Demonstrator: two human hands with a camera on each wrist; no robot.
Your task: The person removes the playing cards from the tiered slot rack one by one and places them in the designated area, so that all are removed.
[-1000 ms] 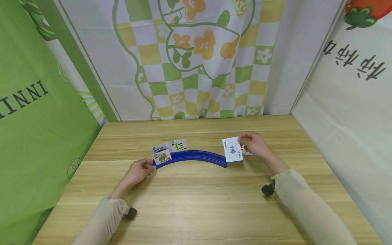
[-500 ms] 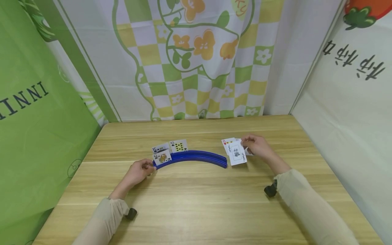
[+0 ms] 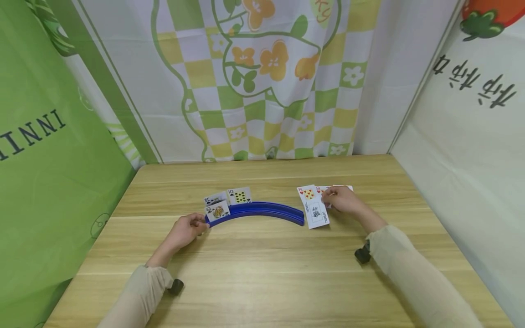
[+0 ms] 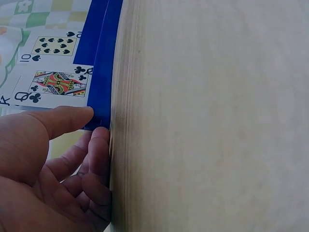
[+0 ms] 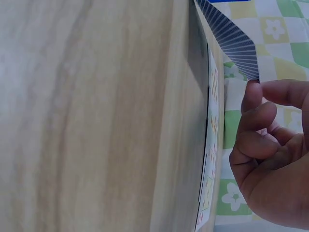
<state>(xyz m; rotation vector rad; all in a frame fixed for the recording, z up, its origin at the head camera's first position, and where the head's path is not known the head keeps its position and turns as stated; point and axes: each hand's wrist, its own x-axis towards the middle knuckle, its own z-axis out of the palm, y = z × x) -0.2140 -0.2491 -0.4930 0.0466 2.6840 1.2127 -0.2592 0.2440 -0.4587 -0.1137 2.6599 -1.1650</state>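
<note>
A curved blue card holder stands on the table, and my left hand grips its left end, thumb on top beside the cards. In the holder stand a queen of clubs, a ten of spades and, partly hidden behind the queen, a king. Just right of the holder's other end, my right hand pinches a joker by its upper corner. The right wrist view shows its striped back, tilted over the table.
Face-up cards lie under and around my right hand, among them an eight of hearts and a red nine; others are mostly covered. Behind the wooden table hangs a checkered curtain, with fabric at both sides.
The joker has moved from over the holder's right end to the right and nearer to me, uncovering the eight and nine. The left hand and the holder have stayed put.
</note>
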